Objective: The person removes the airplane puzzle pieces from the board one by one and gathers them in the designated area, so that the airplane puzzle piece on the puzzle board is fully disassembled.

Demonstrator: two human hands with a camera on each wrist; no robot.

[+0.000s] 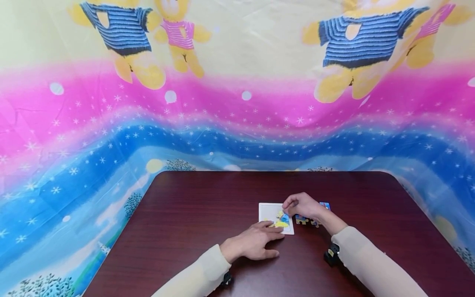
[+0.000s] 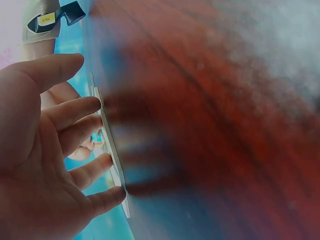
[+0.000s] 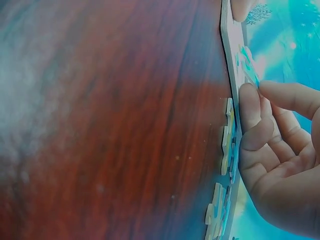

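A white square puzzle tray [image 1: 264, 209] lies flat on the table, with some yellow and blue puzzle pieces [image 1: 282, 224] inside it. My left hand [image 1: 255, 242] rests with spread, fairly straight fingers on the tray's near left part; the left wrist view shows fingertips against the tray's edge [image 2: 118, 172]. Over the tray's right side, my right hand [image 1: 305, 205] pinches a small bluish puzzle piece [image 3: 254, 75] between thumb and finger, tilted at the tray's surface. Fingers hide part of that piece. Loose puzzle pieces [image 1: 301, 221] lie right of the tray, partly under the right hand.
The dark red-brown table [image 1: 193, 206] has rounded far corners. A cartoon-printed cloth [image 1: 237, 107] hangs behind it and along the sides. More loose pieces [image 3: 215, 212] lie flat below the right wrist. Dark wrist cameras [image 1: 331, 254] sit under both sleeves.
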